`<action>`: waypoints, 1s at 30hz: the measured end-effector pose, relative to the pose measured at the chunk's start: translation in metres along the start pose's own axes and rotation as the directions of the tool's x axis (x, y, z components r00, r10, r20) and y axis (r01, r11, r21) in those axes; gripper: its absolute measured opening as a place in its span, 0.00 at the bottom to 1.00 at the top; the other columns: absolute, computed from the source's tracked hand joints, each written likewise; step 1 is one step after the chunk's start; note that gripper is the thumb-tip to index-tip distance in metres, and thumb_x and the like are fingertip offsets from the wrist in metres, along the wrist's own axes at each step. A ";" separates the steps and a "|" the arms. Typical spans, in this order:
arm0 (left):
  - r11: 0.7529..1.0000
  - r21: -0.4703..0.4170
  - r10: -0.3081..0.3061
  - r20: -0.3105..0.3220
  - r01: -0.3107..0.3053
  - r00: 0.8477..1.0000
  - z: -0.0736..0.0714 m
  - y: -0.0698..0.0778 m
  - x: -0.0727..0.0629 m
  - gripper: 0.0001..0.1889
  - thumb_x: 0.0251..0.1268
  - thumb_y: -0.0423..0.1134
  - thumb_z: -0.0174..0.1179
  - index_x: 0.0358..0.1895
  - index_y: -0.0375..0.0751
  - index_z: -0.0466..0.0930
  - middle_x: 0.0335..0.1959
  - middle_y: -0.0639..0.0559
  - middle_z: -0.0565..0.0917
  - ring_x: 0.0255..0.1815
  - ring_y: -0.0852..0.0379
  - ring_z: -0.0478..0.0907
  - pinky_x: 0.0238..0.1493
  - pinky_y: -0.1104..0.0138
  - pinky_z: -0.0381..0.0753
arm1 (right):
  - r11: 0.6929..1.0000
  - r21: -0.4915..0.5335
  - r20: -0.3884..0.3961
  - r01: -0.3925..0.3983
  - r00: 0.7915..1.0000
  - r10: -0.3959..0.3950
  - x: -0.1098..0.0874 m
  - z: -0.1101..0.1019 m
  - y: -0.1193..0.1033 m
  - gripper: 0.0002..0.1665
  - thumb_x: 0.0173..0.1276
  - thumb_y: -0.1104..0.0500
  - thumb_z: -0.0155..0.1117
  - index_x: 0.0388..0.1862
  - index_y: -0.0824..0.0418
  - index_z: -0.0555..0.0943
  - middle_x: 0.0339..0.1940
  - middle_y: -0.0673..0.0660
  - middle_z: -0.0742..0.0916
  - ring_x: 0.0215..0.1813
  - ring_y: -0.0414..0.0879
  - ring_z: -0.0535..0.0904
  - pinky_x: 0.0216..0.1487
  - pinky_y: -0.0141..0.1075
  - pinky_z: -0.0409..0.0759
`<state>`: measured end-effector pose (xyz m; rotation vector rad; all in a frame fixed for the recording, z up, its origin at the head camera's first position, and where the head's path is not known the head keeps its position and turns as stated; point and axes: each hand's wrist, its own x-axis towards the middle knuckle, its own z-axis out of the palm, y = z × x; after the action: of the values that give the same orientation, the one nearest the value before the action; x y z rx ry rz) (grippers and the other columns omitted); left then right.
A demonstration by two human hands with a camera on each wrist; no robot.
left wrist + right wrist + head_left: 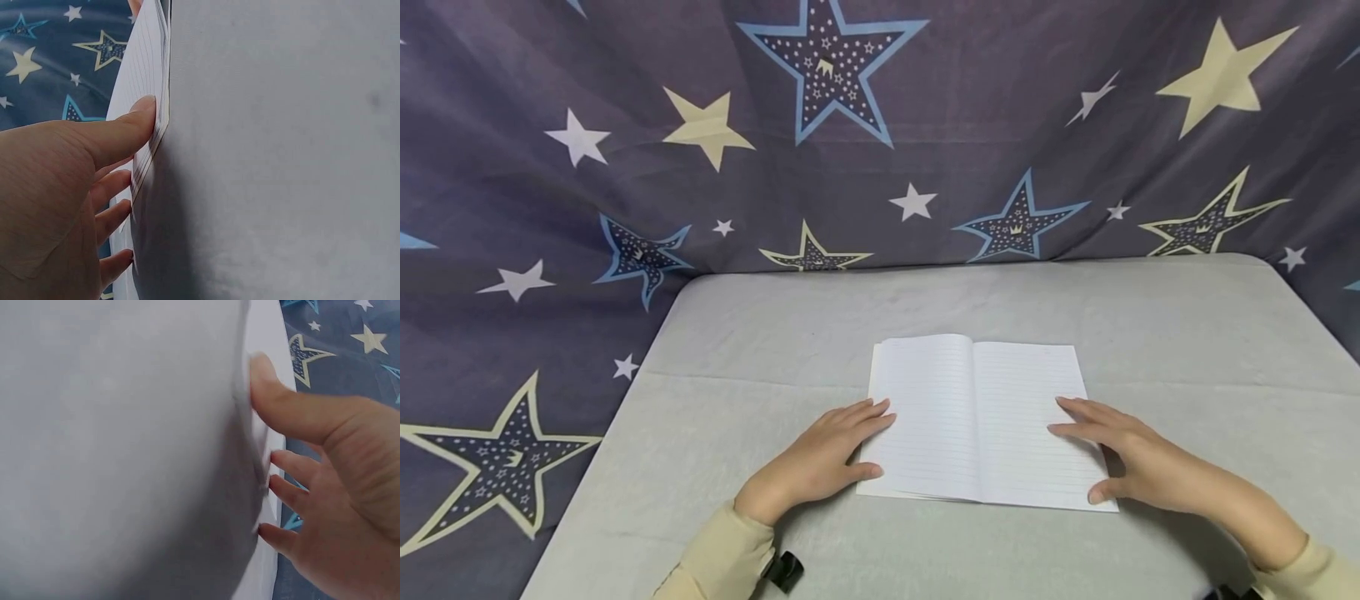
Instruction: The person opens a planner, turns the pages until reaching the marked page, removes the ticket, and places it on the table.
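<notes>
An open notebook (925, 417) with blank lined pages lies flat on the grey cloth. At its left edge rests my left hand (823, 454), fingertips and thumb touching the page margin. My right hand (1150, 462) lies on the opposite edge, its fingers reaching over the right page and the thumb near the lower corner. In the left wrist view, the thumb (128, 128) touches the edge of the stacked pages (147, 56). The right wrist view shows the other thumb (275, 394) on the white paper, with the remaining fingers spread along the edge.
Pale grey cloth (760, 333) covers the table around the notebook. A dark curtain (962, 100) printed with stars hangs behind and at the sides. Beige sleeves cover both forearms, and a black strap piece (785, 572) shows by the left wrist.
</notes>
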<state>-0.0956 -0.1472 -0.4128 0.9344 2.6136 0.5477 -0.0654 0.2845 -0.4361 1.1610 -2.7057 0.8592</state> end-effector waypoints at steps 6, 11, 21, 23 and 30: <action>1.000 -0.001 -0.010 0.003 0.010 1.000 0.001 0.001 0.000 0.35 0.68 0.50 0.62 0.76 0.47 0.63 0.78 0.52 0.58 0.79 0.49 0.50 0.75 0.49 0.52 | 0.999 0.028 -0.003 0.017 1.000 -0.017 0.000 -0.001 0.002 0.49 0.40 0.42 0.77 0.65 0.56 0.78 0.76 0.51 0.68 0.76 0.31 0.48 0.69 0.16 0.44; 1.000 -0.003 0.003 -0.007 -0.003 1.000 0.000 0.002 -0.001 0.35 0.68 0.49 0.63 0.75 0.45 0.63 0.78 0.50 0.59 0.79 0.48 0.51 0.75 0.48 0.52 | 0.999 -0.039 -0.044 -0.020 0.999 0.018 0.001 0.002 -0.004 0.43 0.43 0.45 0.79 0.61 0.56 0.81 0.70 0.59 0.75 0.75 0.41 0.59 0.70 0.17 0.45; 1.000 -0.010 -0.008 0.005 0.008 1.000 -0.002 0.003 0.000 0.35 0.68 0.49 0.63 0.76 0.45 0.63 0.78 0.50 0.58 0.79 0.47 0.51 0.75 0.48 0.52 | 0.963 -0.188 -0.120 -0.196 0.977 0.175 0.013 -0.001 -0.030 0.41 0.50 0.47 0.80 0.63 0.57 0.79 0.66 0.61 0.78 0.65 0.61 0.72 0.60 0.56 0.70; 1.000 -0.012 -0.008 0.007 0.008 1.000 -0.002 0.003 0.000 0.35 0.68 0.49 0.63 0.76 0.45 0.63 0.78 0.50 0.58 0.79 0.47 0.51 0.75 0.48 0.52 | 0.957 -0.181 -0.147 -0.226 0.969 0.201 0.015 -0.002 -0.035 0.44 0.51 0.46 0.79 0.66 0.58 0.76 0.68 0.61 0.76 0.67 0.61 0.70 0.63 0.54 0.69; 1.000 -0.006 -0.004 0.004 0.004 1.000 0.000 0.001 0.000 0.35 0.68 0.49 0.62 0.76 0.46 0.63 0.78 0.50 0.58 0.79 0.48 0.50 0.75 0.48 0.52 | 0.956 -0.127 -0.229 -0.265 0.945 0.232 0.025 -0.006 -0.048 0.54 0.51 0.47 0.80 0.74 0.59 0.66 0.75 0.62 0.68 0.73 0.60 0.64 0.75 0.39 0.57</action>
<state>-0.0951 -0.1471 -0.4124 0.9280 2.6085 0.5518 -0.0505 0.2447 -0.4018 0.6640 -2.7174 0.7321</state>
